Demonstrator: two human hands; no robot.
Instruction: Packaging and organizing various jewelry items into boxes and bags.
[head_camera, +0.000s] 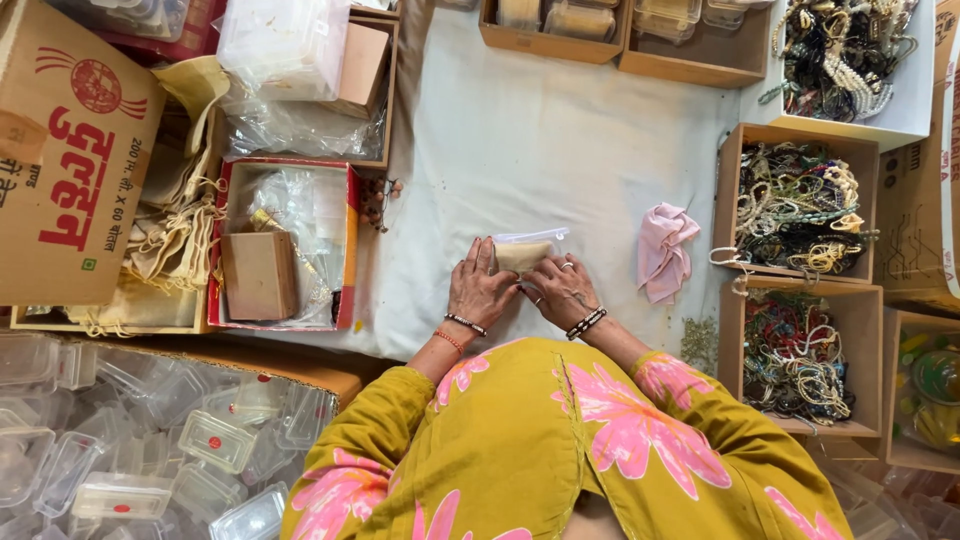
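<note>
My left hand (478, 287) and my right hand (562, 288) both press on a small beige pouch (522, 255) that lies inside a clear plastic zip bag (538, 237) on the white cloth (520, 140). The fingers of each hand rest on the pouch's near edge and sides. Bead bracelets circle both wrists, and yellow sleeves with pink flowers cover my arms.
A crumpled pink cloth (665, 250) lies right of my hands. Cardboard boxes of bead jewellery (795, 205) line the right side. A red-edged box (285, 245) with a small brown box stands to the left, beside drawstring bags (180, 235). Clear plastic containers (130, 440) fill the lower left.
</note>
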